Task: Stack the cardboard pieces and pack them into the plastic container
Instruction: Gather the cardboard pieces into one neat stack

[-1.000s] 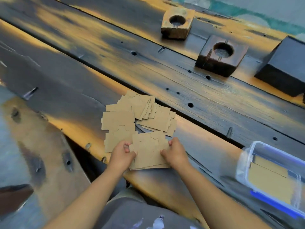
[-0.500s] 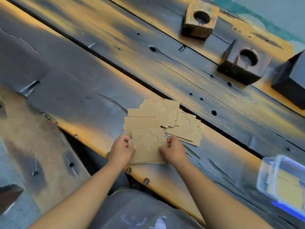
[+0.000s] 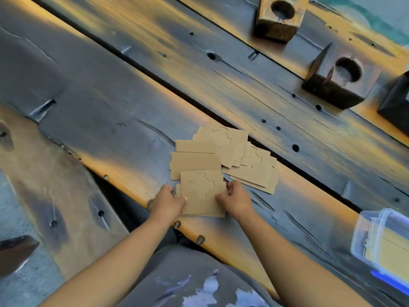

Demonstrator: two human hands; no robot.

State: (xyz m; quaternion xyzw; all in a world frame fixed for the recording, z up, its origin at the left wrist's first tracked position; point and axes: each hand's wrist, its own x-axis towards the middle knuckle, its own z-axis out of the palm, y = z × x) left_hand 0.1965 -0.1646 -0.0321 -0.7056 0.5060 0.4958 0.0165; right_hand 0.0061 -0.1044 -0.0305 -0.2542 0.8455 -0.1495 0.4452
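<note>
Squaring a small stack of cardboard pieces at the near edge of the workbench, the left hand and right hand now pinch its sides more tightly than a moment ago, edges better aligned, so packing looks closer. Loose pieces lie just beyond the stack, while the plastic container, well right of it, is cut off, its contents unclear
</note>
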